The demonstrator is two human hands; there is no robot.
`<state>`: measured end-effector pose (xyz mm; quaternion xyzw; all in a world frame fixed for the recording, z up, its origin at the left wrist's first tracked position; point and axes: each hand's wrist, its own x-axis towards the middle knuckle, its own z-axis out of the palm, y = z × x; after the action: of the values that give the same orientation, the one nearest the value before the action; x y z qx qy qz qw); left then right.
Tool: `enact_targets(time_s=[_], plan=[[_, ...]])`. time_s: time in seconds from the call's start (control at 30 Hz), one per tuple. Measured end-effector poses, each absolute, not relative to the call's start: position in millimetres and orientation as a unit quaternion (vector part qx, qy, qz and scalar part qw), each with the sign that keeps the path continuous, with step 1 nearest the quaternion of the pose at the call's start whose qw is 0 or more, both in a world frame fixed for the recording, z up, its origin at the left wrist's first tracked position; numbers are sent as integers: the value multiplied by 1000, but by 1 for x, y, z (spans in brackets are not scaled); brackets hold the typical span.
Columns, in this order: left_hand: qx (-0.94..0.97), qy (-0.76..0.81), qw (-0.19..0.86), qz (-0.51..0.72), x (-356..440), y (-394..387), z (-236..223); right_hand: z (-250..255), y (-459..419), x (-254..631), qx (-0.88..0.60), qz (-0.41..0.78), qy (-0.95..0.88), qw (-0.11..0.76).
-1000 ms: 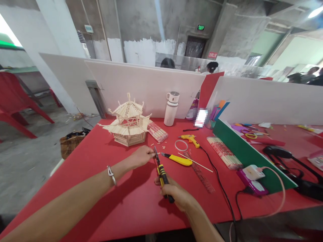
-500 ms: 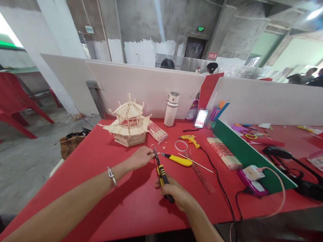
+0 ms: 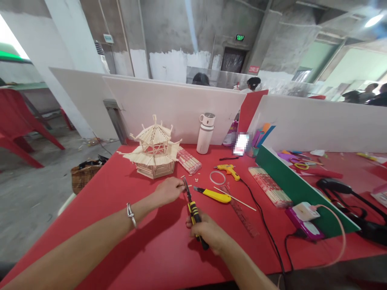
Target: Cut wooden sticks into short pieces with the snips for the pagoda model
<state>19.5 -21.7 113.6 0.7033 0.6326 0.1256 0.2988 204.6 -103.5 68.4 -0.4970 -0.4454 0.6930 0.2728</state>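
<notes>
My right hand is wrapped around a pair of pliers with black and yellow handles. Their metal jaws point away from me, up against the fingertips of my left hand. That hand is closed in a pinch beside the jaws; whatever it holds is too small or hidden to make out. Just beyond it stands a model pavilion of pale wooden sticks with two tiers of roof. A few short cut stick pieces lie past the jaws. Right of the pliers are a yellow utility knife and a single thin stick.
Behind lie a stick bundle, a white bottle and a yellow glue gun, its cord running toward the front edge. A clear ring, a transparent ruler, another stick bundle and a power strip are rightward. A green board borders that side.
The view has shifted very slightly, so the table appears a little lower. Both hands and the pliers keep nearly the same position, with the jaws still at my left fingertips.
</notes>
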Motion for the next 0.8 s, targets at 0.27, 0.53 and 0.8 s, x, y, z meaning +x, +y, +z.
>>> enact_targets(time_s=[0.27, 0.53, 0.8], plan=[[725, 622, 255, 150, 16, -9, 125, 72, -75, 208, -467, 686, -482, 282], [727, 631, 248, 109, 28, -11, 143, 62, -71, 206, -535, 659, -459, 261], [732, 620, 262, 106, 31, -3, 141, 67, -75, 208, -583, 539, -565, 225]])
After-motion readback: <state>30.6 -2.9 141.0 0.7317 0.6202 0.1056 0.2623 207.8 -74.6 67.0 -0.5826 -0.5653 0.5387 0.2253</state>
